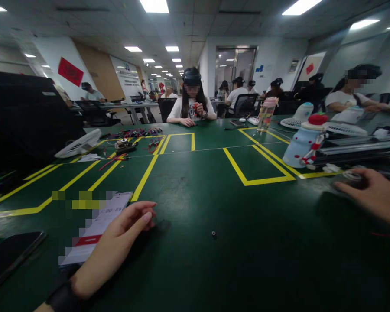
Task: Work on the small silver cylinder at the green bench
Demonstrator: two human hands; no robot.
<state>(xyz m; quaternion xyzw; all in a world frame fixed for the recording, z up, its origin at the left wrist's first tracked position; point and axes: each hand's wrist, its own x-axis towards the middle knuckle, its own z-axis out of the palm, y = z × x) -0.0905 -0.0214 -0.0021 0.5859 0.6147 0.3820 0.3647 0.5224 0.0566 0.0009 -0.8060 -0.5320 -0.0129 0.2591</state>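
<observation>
1. The left hand [117, 247] is lying on the smooth green worktop [247, 260], fingers loosely extended and holding nothing, beside a flat rectangular phone [95, 227].
2. The right hand [373, 195] is resting its fingers on a small dark object [351, 177]; whether they grip it cannot be told.
3. A tiny round metal nut [213, 234] is sitting between the hands.

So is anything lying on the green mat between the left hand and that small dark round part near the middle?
Nothing visible. The left hand rests beside a white-screened phone, and only bare green table mat lies between its fingertips and the small dark round part. The right hand is far off to the right.
</observation>
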